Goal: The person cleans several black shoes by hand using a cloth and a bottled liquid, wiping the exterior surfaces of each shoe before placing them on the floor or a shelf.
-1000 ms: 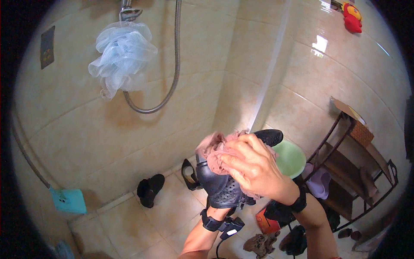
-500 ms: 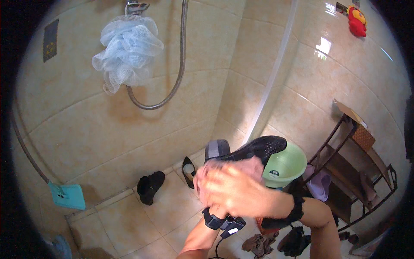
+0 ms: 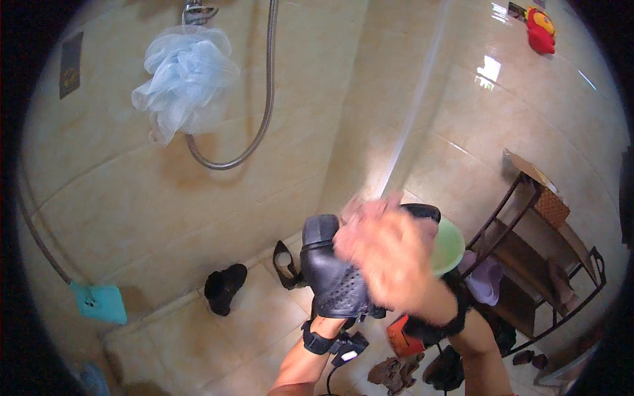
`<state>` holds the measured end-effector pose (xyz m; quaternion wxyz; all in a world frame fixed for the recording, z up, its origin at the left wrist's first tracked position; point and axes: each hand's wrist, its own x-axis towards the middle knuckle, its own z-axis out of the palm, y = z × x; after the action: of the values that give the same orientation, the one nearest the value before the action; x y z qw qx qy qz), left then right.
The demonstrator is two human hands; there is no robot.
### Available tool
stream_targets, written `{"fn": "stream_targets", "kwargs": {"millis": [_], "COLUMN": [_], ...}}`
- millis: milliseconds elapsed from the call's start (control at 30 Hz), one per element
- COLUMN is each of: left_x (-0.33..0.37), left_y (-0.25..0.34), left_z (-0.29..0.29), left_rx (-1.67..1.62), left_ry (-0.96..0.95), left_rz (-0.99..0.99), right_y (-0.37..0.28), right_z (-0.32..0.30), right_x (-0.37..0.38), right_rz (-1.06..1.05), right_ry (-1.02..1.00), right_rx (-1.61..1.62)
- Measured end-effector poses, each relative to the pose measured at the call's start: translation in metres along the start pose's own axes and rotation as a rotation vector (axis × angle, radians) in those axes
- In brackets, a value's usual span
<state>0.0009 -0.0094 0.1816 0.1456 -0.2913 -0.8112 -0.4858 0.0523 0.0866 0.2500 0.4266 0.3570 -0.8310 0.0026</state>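
Observation:
A black shoe [image 3: 333,274] is held up in front of me, toe pointing down, against the tiled wall. My left hand [image 3: 325,325] comes up from below under the shoe and grips it; only the wrist with its black band shows, the fingers are hidden. My right hand [image 3: 389,257] lies on the shoe's right side, blurred by motion. It presses a pinkish cloth [image 3: 364,210] against the shoe's upper edge.
A pale blue mesh sponge [image 3: 185,86] and a metal shower hose [image 3: 265,99] hang on the wall. On the floor lie a black shoe [image 3: 224,287] and a heeled shoe [image 3: 284,264]. A green basin [image 3: 448,249] and a metal rack [image 3: 548,264] stand to the right.
My right hand has rubbed across the shoe with the cloth, first down to the left, now back up to the right. The shoe has turned in my left hand.

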Motion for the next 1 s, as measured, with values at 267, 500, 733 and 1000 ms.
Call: {"fn": "stream_targets", "kwargs": {"millis": [267,500,733,1000], "left_x": [0.009,-0.006,-0.032,-0.023], "left_y": [0.039,-0.008,-0.006,-0.034], "left_z": [-0.035,0.0,0.002,0.018], "left_rx": [0.274,0.294,-0.843,-0.289], "left_ry": [-0.342,-0.303,0.063,-0.145], "left_rz": [-0.363,0.176,-0.151,0.06], "right_y": [0.057,0.035,-0.025,0.055], "right_z": [-0.008,0.024,0.04,0.023], "right_x": [-0.018,-0.04,-0.06,-0.003], "right_rz": [0.441,0.061,0.256,0.336], "right_ry": [0.119,0.258,0.257,0.345], "right_rx": [-0.331,-0.297,-0.024,-0.433]}}
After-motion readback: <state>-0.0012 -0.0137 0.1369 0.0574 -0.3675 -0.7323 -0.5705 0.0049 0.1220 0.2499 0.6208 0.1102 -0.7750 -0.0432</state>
